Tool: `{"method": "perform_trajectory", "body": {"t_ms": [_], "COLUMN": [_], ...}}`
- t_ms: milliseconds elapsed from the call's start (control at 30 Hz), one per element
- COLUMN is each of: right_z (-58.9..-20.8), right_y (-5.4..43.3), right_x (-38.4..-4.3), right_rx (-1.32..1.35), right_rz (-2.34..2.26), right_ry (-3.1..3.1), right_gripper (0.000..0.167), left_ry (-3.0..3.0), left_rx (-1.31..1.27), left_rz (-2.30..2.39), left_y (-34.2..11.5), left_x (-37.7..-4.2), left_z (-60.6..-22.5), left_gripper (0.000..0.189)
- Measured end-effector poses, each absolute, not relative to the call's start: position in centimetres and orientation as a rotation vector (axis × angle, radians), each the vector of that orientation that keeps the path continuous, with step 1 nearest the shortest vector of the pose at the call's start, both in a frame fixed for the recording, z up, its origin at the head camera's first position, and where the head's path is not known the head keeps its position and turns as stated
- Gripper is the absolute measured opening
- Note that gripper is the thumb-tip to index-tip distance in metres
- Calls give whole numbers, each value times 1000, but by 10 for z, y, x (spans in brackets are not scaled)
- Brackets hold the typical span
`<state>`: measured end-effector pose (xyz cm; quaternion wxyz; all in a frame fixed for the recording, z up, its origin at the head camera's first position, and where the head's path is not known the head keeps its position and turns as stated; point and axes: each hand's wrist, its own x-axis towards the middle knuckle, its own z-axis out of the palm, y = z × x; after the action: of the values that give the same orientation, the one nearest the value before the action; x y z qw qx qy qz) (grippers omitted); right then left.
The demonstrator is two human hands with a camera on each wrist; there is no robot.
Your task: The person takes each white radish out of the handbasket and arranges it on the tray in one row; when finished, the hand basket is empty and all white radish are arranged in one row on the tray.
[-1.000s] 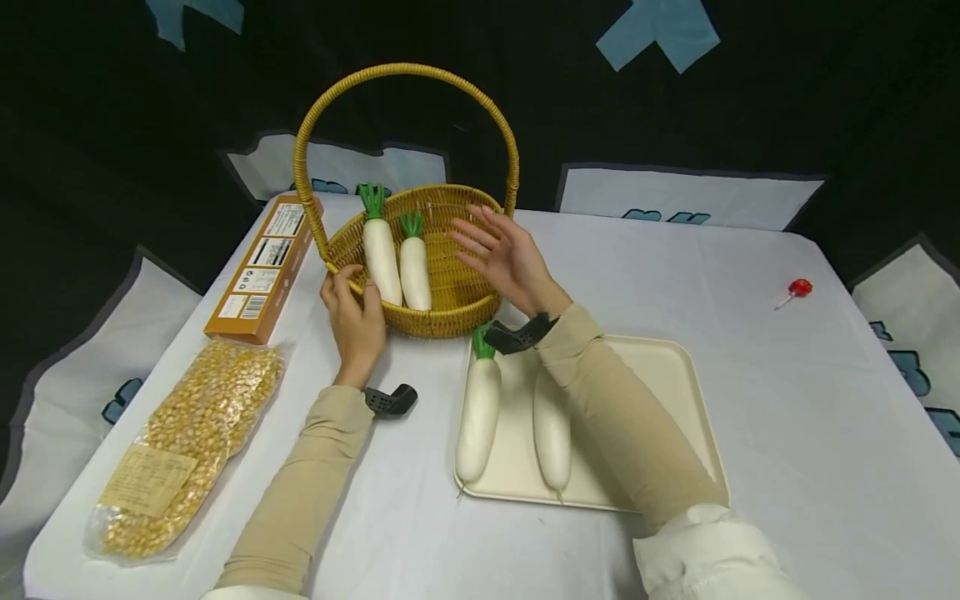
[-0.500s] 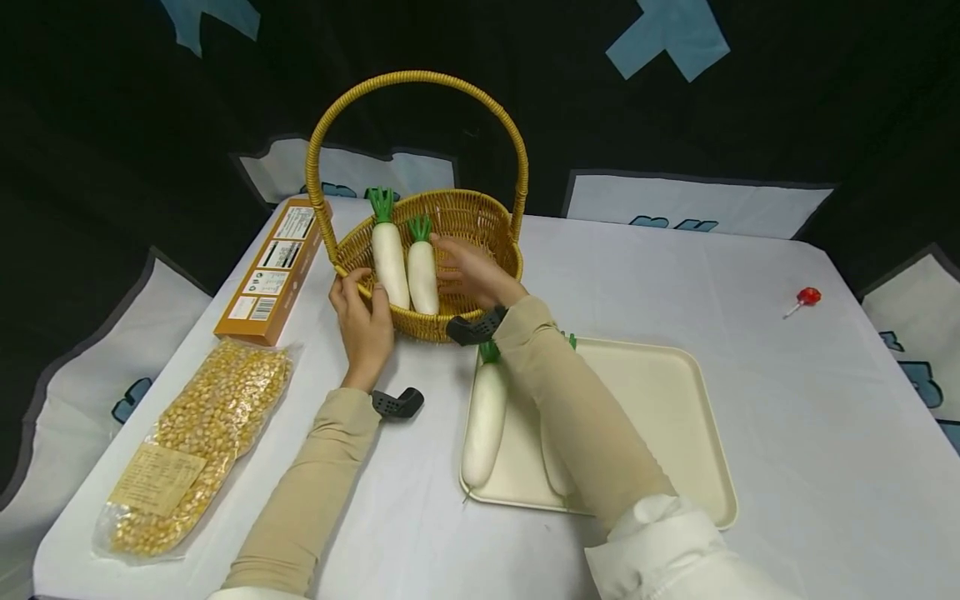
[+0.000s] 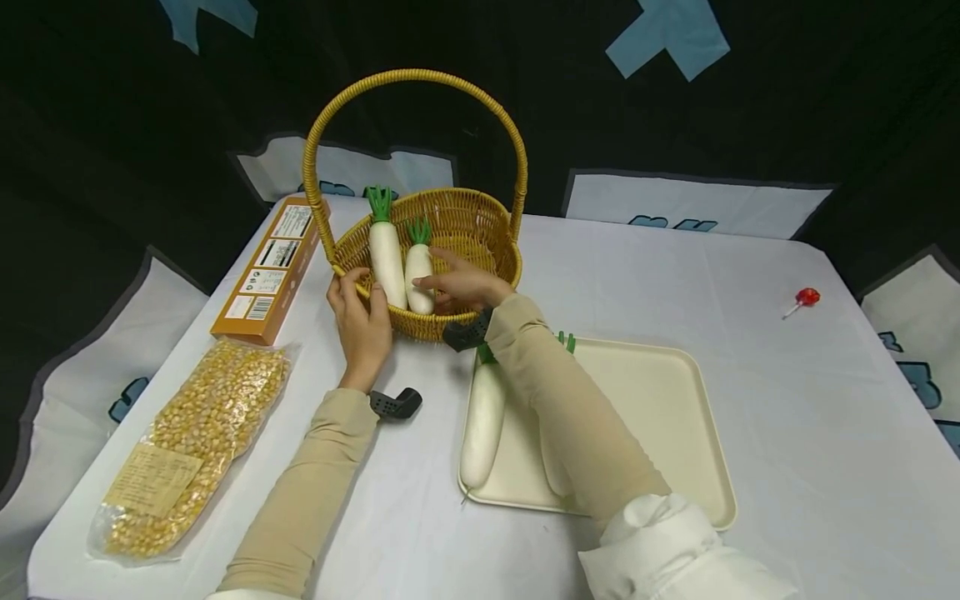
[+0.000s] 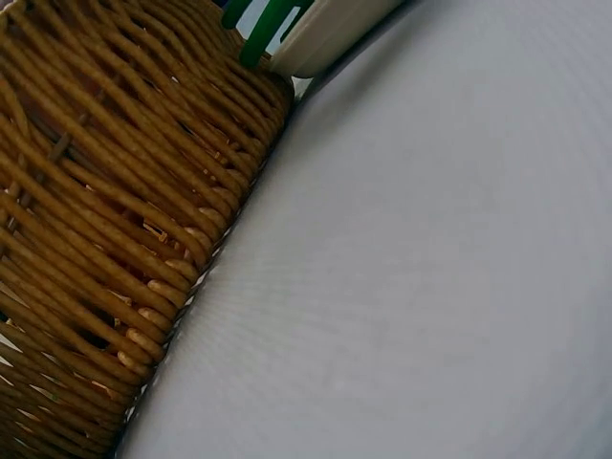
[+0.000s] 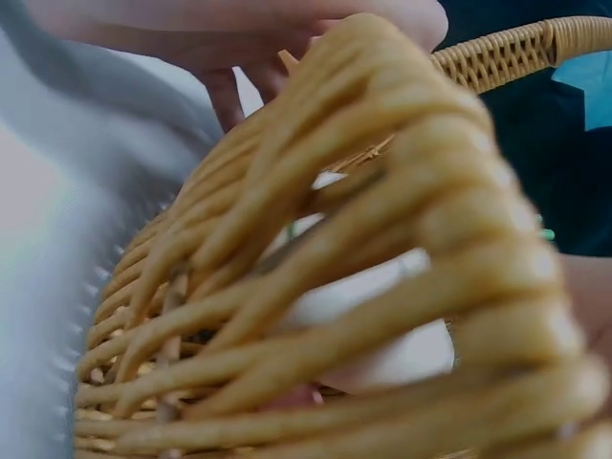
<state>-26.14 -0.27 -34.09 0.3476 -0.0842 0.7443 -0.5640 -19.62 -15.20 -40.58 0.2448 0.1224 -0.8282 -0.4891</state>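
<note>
A yellow wicker basket (image 3: 416,326) with a tall arched handle stands on the table. My left hand (image 3: 362,329) grips its front left rim, thumb and fingers on either side. Inside lean two white radishes with green tops, a longer radish (image 3: 386,258) on the left and a shorter radish (image 3: 418,265) beside it. Over the basket's front rim my right hand (image 3: 471,282) reaches in; one straight finger lies across the shorter radish, while its other fingers are partly hidden. Woven basket wall (image 4: 124,191) fills the left wrist view's left side. Through the weave, white radish (image 5: 411,354) shows in the right wrist view.
A cream tray (image 3: 660,400) holds a white radish (image 3: 483,429) and another radish (image 3: 553,458), mostly covered by the right sleeve. At left lie an orange box (image 3: 266,275) and a bag of corn kernels (image 3: 195,450). A red lollipop (image 3: 807,297) lies far right.
My right hand, spread above the basket's right side a second ago, has moved left and down to the shorter radish, laying a finger across it. My left hand stays on the rim.
</note>
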Motion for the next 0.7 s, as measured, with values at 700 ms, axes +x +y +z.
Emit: {"method": "perform_trajectory", "body": {"t_ms": [700], "right_z": [-339], "right_y": [0], "right_x": [-259], "right_rx": [-314], "right_rz": [-1541], "right_ry": [1827], "right_gripper": [72], "left_ry": [-2267], "left_rx": [331], "left_rz": [-1328], "left_y": [-153], "left_x": [-197], "left_z": [-407], "left_gripper": [38]}}
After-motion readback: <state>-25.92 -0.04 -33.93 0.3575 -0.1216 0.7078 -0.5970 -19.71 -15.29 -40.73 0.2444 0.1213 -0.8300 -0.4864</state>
